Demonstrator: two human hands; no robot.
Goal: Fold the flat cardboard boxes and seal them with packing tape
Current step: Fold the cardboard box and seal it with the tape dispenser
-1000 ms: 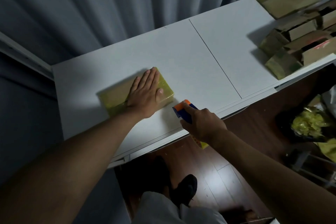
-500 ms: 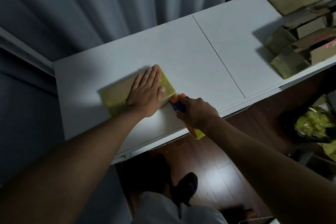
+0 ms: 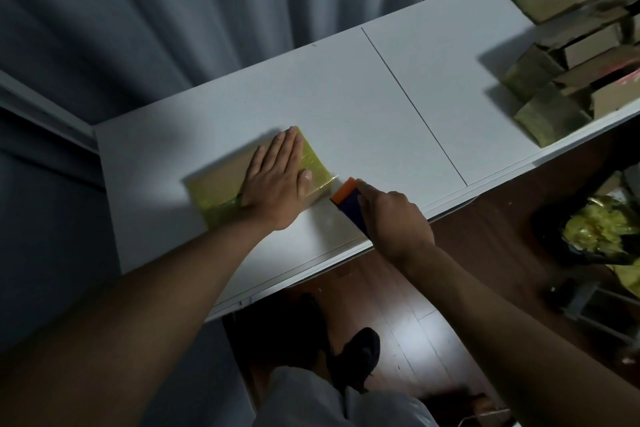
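Your left hand [image 3: 277, 184] lies flat, fingers straight and together, pressing the box [image 3: 242, 184] down on the white table [image 3: 381, 107], near the front left. Your right hand [image 3: 391, 218] is curled round the tape dispenser [image 3: 346, 199], whose orange end sits just beside the box's right corner, with a thin clear strip of tape [image 3: 330, 178] bridging the 2.

The step looks like cutting the tape free. Keep the flat hand's weight on the box so it cannot slide, hold the strip taut, and tilt the dispenser sharply so its edge bites through; then smooth the loose end down onto the cardboard.

Compared with half a second ago, the dispenser has drawn slightly away from the box corner, and the flat hand has not shifted.
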